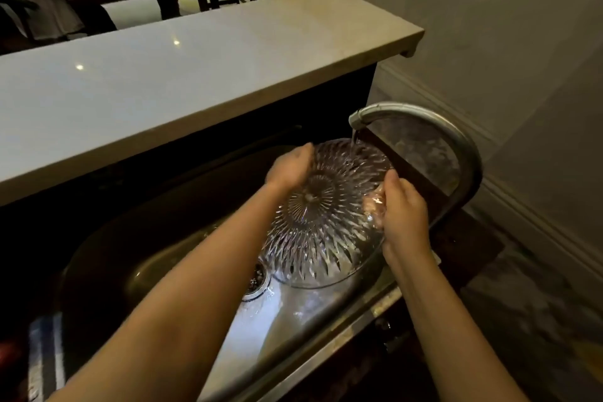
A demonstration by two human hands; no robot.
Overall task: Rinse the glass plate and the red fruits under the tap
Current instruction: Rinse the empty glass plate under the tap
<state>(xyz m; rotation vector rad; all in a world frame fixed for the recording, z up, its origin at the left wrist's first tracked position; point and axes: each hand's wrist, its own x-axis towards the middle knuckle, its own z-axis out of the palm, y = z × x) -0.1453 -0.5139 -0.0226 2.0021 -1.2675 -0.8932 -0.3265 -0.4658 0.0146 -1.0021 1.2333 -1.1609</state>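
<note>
The steel sink [182,258] fills the lower middle of the view, its basin wet and pale where water pools near the drain strainer [256,277]; nothing else can be made out lying in it, and no red fruits are to be seen anywhere, so that half of the task looks not yet begun. Above the basin the cut-glass plate [321,219] is held tilted, patterned underside toward the camera, far rim just under the tap [421,127] where a thin stream strikes it. It holds nothing but running water. The left hand [290,168] curls over the upper left edge, fingers closed onto the rim; the right hand [403,209] clamps the right edge, thumb on the near face and fingers showing pink through the glass behind. To rinse well, I would judge, turn the plate slowly by its rim so the stream sweeps every rib — wet glass is slippery — and keep it low over the basin.
</note>
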